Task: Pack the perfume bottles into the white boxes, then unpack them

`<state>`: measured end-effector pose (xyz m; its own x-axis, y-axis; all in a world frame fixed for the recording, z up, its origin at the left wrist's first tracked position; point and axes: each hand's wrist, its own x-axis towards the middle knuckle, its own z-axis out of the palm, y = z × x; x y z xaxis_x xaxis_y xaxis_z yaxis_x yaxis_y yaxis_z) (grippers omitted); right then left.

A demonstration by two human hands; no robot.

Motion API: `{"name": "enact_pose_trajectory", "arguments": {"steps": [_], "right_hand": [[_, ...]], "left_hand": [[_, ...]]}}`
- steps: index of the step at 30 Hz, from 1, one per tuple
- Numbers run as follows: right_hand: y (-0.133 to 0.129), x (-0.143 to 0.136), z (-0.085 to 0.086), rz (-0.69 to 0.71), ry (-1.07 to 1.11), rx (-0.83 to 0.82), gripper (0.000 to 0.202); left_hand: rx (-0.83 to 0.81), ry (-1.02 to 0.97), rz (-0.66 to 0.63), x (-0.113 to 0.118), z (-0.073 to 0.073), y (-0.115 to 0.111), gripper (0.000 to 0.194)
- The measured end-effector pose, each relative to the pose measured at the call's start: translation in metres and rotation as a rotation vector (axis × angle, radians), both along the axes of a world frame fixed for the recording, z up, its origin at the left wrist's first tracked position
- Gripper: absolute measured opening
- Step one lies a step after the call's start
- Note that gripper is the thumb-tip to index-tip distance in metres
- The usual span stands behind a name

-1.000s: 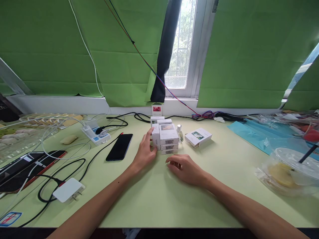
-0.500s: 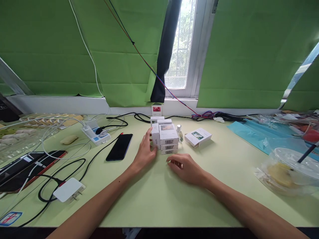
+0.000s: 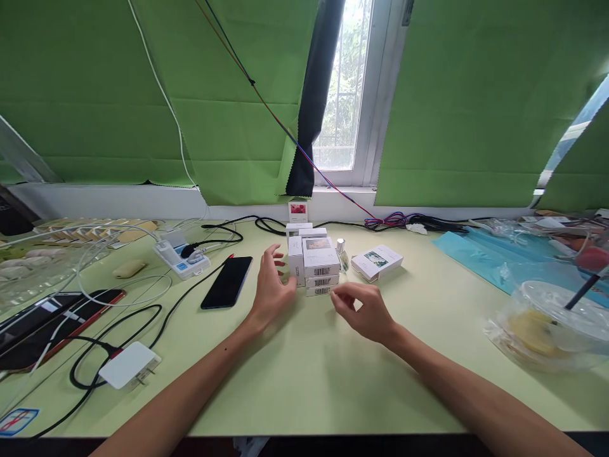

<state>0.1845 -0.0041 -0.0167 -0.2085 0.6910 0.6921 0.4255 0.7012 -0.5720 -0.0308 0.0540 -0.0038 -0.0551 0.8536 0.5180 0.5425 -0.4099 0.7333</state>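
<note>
Spreads left hand (image 3: 272, 292) loosely beside stacked barcoded cartons (image 3: 322, 261); curls right hand (image 3: 365, 311), with unclear grip, by their right edge; has bare tabletop (image 3: 304, 381) nearer.

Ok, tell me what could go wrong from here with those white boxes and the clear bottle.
The clear bottle stands close to the right side of the stacked boxes, so a nudge rightward might tip it. The upright box at the stack's left stands on a narrow side and could topple if the left grip, open beside it, bumps it. The right grip, by the stack's lower front corner, might push the lower boxes out of line.
</note>
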Motion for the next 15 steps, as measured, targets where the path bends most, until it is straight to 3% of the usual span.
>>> {"name": "enact_pose_trajectory", "arguments": {"steps": [3,6,10,15], "right_hand": [[0.003,0.004,0.003,-0.116,0.058,0.089,0.029],[0.01,0.011,0.002,-0.267,0.086,0.071,0.033],[0.021,0.021,-0.002,-0.362,0.096,0.0,0.032],[0.032,0.028,-0.007,-0.409,0.07,-0.026,0.019]], "left_hand": [[0.124,-0.075,0.073,0.0,0.004,-0.002,0.055],[0.216,-0.158,0.034,0.003,0.006,-0.007,0.047],[0.266,-0.16,-0.154,0.008,0.002,-0.017,0.043],[0.344,0.102,-0.47,0.015,-0.007,-0.028,0.032]]}}
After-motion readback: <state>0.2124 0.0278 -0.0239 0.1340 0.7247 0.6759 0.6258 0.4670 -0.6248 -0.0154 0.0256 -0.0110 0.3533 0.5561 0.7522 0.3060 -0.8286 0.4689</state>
